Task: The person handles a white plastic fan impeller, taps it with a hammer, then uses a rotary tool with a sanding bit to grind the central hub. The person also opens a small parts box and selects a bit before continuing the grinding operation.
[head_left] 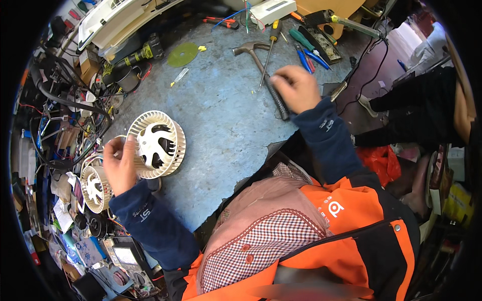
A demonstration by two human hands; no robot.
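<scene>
My left hand point(120, 158) grips the left rim of a cream plastic blower wheel point(155, 138), finned round its edge with a spoked hub. A second, similar wheel point(93, 188) lies just below and left of it. My right hand point(296, 88), slightly blurred, is over the handle of a claw hammer point(253, 54), fingers curled; what they hold, if anything, is hidden. Beside the hammer lies a screwdriver point(275, 31) with a yellow and black handle, its shaft reaching toward my right hand.
The worn blue bench point(201, 105) has a green disc point(182, 54), blue-handled pliers point(305, 60) and more tools toward the back. Tangled cables point(70, 100) and parts crowd the left. At right, another person's dark-clad legs point(411, 100) show near a red bag point(376, 163).
</scene>
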